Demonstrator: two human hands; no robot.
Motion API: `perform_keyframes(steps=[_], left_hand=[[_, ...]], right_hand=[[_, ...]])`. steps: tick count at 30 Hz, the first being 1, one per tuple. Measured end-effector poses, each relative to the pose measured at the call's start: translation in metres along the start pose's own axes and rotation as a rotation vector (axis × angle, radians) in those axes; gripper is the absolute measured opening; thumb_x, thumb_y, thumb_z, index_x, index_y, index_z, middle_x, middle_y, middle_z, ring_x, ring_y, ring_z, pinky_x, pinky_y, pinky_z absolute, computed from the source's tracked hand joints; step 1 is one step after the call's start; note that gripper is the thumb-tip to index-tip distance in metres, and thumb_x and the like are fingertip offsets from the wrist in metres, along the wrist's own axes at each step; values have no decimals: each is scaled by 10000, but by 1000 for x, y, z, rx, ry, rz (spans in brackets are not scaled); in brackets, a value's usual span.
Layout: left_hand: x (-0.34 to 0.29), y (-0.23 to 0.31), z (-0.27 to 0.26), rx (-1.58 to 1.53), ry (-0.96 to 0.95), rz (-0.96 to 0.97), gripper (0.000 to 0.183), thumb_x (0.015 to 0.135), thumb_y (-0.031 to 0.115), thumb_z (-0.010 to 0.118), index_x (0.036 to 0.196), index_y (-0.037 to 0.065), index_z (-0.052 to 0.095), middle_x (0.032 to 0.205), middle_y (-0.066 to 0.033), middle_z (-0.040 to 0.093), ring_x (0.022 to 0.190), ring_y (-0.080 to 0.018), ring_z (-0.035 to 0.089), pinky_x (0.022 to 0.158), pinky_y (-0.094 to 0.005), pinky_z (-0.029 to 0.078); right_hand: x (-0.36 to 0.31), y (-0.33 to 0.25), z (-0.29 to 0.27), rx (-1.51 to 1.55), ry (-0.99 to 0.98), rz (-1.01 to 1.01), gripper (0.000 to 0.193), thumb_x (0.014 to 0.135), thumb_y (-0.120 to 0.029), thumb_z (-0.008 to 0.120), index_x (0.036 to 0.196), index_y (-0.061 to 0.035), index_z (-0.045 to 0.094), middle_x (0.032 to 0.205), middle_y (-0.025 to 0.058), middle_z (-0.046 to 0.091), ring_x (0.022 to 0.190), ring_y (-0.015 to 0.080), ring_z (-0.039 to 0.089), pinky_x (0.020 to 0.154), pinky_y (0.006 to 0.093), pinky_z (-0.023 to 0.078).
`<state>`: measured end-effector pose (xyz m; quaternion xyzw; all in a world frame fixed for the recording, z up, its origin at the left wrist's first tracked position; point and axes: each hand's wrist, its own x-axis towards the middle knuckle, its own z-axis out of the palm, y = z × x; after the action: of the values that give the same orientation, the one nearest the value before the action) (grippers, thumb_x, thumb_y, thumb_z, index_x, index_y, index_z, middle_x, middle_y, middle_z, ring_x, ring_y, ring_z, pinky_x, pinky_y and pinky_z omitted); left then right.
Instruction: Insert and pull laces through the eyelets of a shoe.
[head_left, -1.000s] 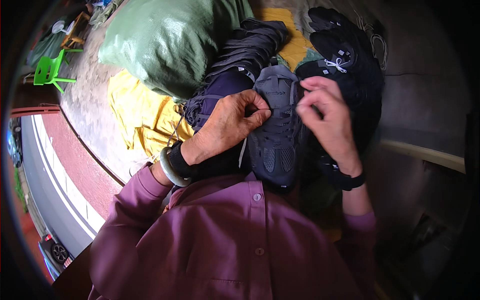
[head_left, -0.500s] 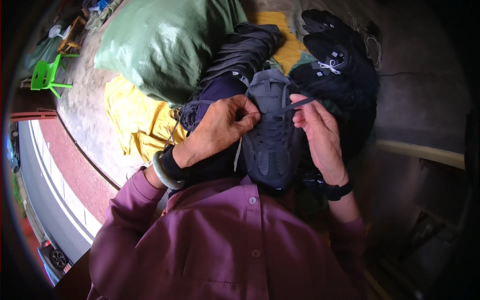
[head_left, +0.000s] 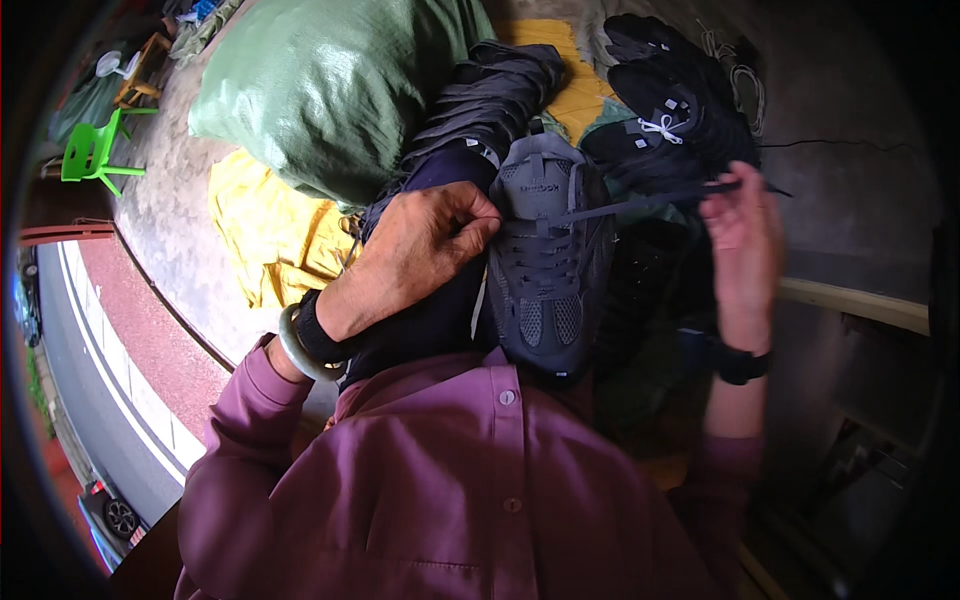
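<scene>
A dark grey lace-up shoe [head_left: 545, 275] rests on my lap, its toe toward me and its tongue pointing away. Between thumb and forefinger my right hand [head_left: 742, 235], a little blurred, grips a flat dark shoelace [head_left: 640, 203]. That lace runs nearly straight from the upper eyelets out to the right, with its loose end past my fingers. My left hand [head_left: 425, 240] is pinched closed beside the shoe's left edge; whatever is between its fingertips is hidden. Below it, a thin pale strip [head_left: 478, 308] hangs along the shoe's left side.
Dark shoe uppers [head_left: 490, 95] lie stacked beyond my left hand. Black shoes [head_left: 665, 100], one with a white tie, are piled at far right. A big green sack [head_left: 310, 90] stands at far left above yellow sheeting [head_left: 275, 225]. A green chair [head_left: 95, 150] is farther left.
My right hand has swept outward to the right, drawing a longer stretch of lace from the shoe. My left hand has shifted slightly left, away from the eyelets.
</scene>
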<state>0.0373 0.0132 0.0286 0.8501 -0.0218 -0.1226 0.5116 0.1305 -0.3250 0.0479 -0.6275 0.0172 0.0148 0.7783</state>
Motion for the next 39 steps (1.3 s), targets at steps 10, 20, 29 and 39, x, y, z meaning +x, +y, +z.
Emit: perform_keyframes(steps=[10, 20, 29, 39], left_hand=[[7, -12, 5, 3, 142, 282, 221, 883, 71, 746, 1094, 45, 686, 1032, -135, 686, 1015, -317, 650, 928, -383, 515], [12, -28, -8, 269, 36, 256, 179, 899, 67, 741, 1067, 22, 696, 966, -119, 694, 898, -281, 687, 838, -358, 548], [6, -27, -35, -73, -220, -91, 118, 952, 72, 711, 1036, -10, 726, 859, -53, 719, 837, -102, 649, 751, -310, 524], [11, -29, -40, 192, 84, 125, 125, 914, 47, 726, 1038, 42, 746, 980, -111, 676, 867, -243, 679, 768, -348, 547]], right_hand=[[38, -148, -260, -1094, -5, -404, 568, 1026, -34, 524, 1572, 18, 372, 1420, 92, 542, 1250, 172, 548, 1102, 310, 416], [90, -181, -332, -758, 42, -396, 497, 1061, -56, 502, 1538, 38, 402, 1498, 109, 483, 1373, 176, 479, 1205, 311, 330], [112, -173, -325, -1063, -79, -281, 587, 1007, -25, 519, 1573, 15, 368, 1585, 119, 432, 1430, 208, 442, 1220, 341, 315], [93, -28, -119, -276, 106, 320, 333, 941, -72, 732, 1240, -50, 587, 919, -11, 629, 679, 40, 541, 512, 198, 368]])
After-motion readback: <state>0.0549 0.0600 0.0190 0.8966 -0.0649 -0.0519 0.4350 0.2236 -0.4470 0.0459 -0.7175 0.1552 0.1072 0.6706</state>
